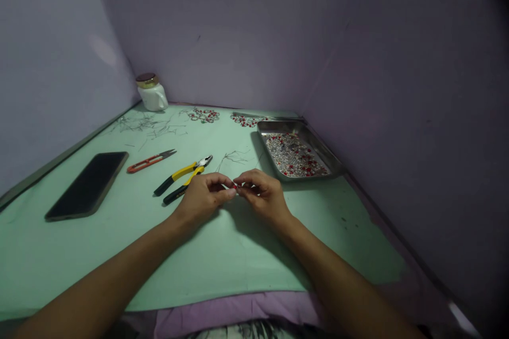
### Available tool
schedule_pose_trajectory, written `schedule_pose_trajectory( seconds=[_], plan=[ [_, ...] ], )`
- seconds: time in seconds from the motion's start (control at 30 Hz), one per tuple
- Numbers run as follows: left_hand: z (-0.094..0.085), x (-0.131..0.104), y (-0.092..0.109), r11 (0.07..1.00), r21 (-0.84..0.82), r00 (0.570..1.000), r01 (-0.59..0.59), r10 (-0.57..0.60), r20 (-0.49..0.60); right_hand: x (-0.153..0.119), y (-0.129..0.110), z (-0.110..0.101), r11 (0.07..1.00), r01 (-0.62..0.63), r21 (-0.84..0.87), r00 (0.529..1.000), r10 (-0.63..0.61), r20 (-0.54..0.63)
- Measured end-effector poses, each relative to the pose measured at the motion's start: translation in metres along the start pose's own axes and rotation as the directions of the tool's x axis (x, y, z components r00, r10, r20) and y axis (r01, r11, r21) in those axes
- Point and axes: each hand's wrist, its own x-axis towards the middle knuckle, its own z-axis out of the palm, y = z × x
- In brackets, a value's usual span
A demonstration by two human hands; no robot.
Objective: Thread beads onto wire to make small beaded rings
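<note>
My left hand (204, 193) and my right hand (262, 194) meet over the middle of the green table. Between their fingertips is a small red bead (234, 186), pinched from both sides; any wire through it is too fine to make out. Just behind the hands lie a few thin wires (234, 158). Yellow-and-black pliers (185, 170) rest left of my left hand, their lower handle partly behind it. To the right and beyond my right hand stands a metal tray (278, 169) holding many white and red beads (296, 156).
A phone (89, 185) and orange thread snips (151, 161) lie at left. Cut wires (145, 124) are scattered behind them, near a lidded white mug (153, 96). Two clusters of red-beaded wire pieces, a left one (204, 115) and a right one (246, 119), lie at the back. Walls enclose the table (191, 265).
</note>
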Motion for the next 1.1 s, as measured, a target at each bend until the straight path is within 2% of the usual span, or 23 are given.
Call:
schedule_pose_trajectory(
  seconds=[0.13, 0.23, 0.27, 0.33, 0.43, 0.53, 0.63, 0.73, 0.83, 0.93, 1.03, 1.1],
  plan=[
    [0.002, -0.001, -0.003, 0.98, 0.132, 0.988, -0.149, 0.154, -0.026, 0.0, 0.0, 0.002, 0.994, -0.082, 0.076, 0.996, 0.084, -0.034],
    [0.003, -0.003, -0.006, 0.933, 0.21, 0.944, -0.292, 0.316, -0.093, 0.002, -0.004, 0.003, 0.952, -0.253, 0.172, 0.955, 0.274, -0.111],
    [0.004, -0.004, -0.007, 0.909, 0.242, 0.921, -0.339, 0.372, -0.111, 0.003, -0.006, 0.002, 0.919, -0.325, 0.222, 0.93, 0.354, -0.103],
    [0.004, -0.005, -0.008, 0.856, 0.302, 0.873, -0.419, 0.472, -0.126, 0.004, -0.009, 0.002, 0.815, -0.459, 0.353, 0.87, 0.493, -0.007],
    [0.004, -0.005, -0.011, 0.743, 0.379, 0.774, -0.551, 0.625, -0.101, 0.005, -0.011, 0.001, 0.648, -0.57, 0.506, 0.801, 0.575, 0.166],
    [0.002, -0.004, -0.016, 0.591, 0.474, 0.662, -0.653, 0.749, -0.021, 0.005, -0.012, 0.001, 0.578, -0.61, 0.542, 0.771, 0.591, 0.237],
    [-0.001, -0.004, -0.021, 0.482, 0.556, 0.612, -0.677, 0.789, 0.062, 0.004, -0.011, 0.002, 0.575, -0.602, 0.554, 0.773, 0.593, 0.225],
    [-0.002, -0.003, -0.023, 0.434, 0.593, 0.603, -0.678, 0.79, 0.11, 0.003, -0.008, 0.003, 0.597, -0.575, 0.559, 0.79, 0.582, 0.191],
    [-0.002, -0.004, -0.021, 0.443, 0.582, 0.614, -0.682, 0.779, 0.127, 0.003, -0.005, 0.004, 0.606, -0.563, 0.562, 0.799, 0.574, 0.182],
    [-0.001, -0.005, -0.016, 0.527, 0.531, 0.663, -0.664, 0.743, 0.091, 0.002, -0.004, 0.005, 0.615, -0.554, 0.561, 0.805, 0.568, 0.171],
    [0.0, -0.005, -0.012, 0.65, 0.469, 0.736, -0.599, 0.677, 0.002, 0.003, -0.005, 0.005, 0.651, -0.529, 0.545, 0.828, 0.537, 0.162],
    [0.0, -0.005, -0.011, 0.696, 0.445, 0.763, -0.563, 0.645, -0.045, 0.003, -0.007, 0.006, 0.672, -0.51, 0.536, 0.843, 0.513, 0.16]
  ],
)
